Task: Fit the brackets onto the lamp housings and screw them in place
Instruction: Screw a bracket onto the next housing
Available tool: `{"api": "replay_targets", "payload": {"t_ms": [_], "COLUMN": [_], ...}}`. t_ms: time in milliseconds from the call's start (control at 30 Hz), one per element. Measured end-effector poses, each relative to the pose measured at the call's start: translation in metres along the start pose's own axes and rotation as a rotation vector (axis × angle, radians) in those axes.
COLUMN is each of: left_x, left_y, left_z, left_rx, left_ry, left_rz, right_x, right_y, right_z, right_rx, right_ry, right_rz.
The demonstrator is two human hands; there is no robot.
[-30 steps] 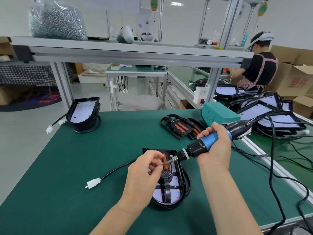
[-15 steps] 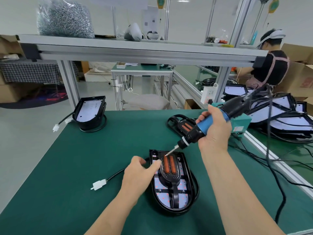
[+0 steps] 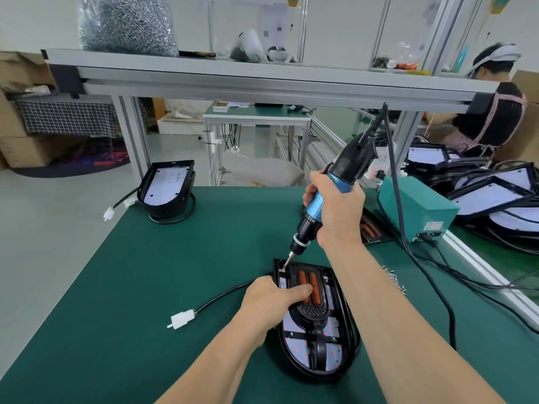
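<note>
One lamp housing (image 3: 332,354) lies on the green mat (image 3: 145,287) (aluminium shelf (image 3: 233,80) overhead).

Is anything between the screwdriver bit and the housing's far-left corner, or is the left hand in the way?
Nothing visible. The screwdriver has its bit at that corner of the housing; the left hand holds the bracket just nearer.

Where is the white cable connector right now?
Head view: the white connector lies on the green mat, left of the lamp housing and just left of the left hand.
</note>
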State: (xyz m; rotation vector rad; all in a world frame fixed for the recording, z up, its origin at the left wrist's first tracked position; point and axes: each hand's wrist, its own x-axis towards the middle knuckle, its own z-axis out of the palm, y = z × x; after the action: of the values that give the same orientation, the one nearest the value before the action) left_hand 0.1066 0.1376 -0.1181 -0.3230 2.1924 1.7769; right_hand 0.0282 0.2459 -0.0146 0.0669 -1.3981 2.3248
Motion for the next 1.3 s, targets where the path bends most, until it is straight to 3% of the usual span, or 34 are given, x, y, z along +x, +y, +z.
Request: {"api": "replay_targets", "payload": {"t_ms": [667,1100,1167,1300], "left_x": [0.001,-0.002,-0.001,-0.008], "left_y": [-0.001,0.001,0.0,0.0], "left_z": [0.001,-0.002,-0.002,-0.004], "left_rx": [-0.034,0.028,0.072,0.313], "left_ry": [-0.034,-0.03,0.005,0.223], "left_rz": [0.023,0.011,0.024,0.145], "right_x": [0.003,0.001,0.003,0.005], "right_y": [0.005,0.004,-0.001,-0.012], "right_z": [-0.003,-0.006,-0.008,-0.017], "right_rx": [-0.045,-0.008,0.005,0.066], "right_ry": [-0.083,-0.044,-0.033,0.004], "right_rz": [-0.003,0.027,0.015,0.017]}}
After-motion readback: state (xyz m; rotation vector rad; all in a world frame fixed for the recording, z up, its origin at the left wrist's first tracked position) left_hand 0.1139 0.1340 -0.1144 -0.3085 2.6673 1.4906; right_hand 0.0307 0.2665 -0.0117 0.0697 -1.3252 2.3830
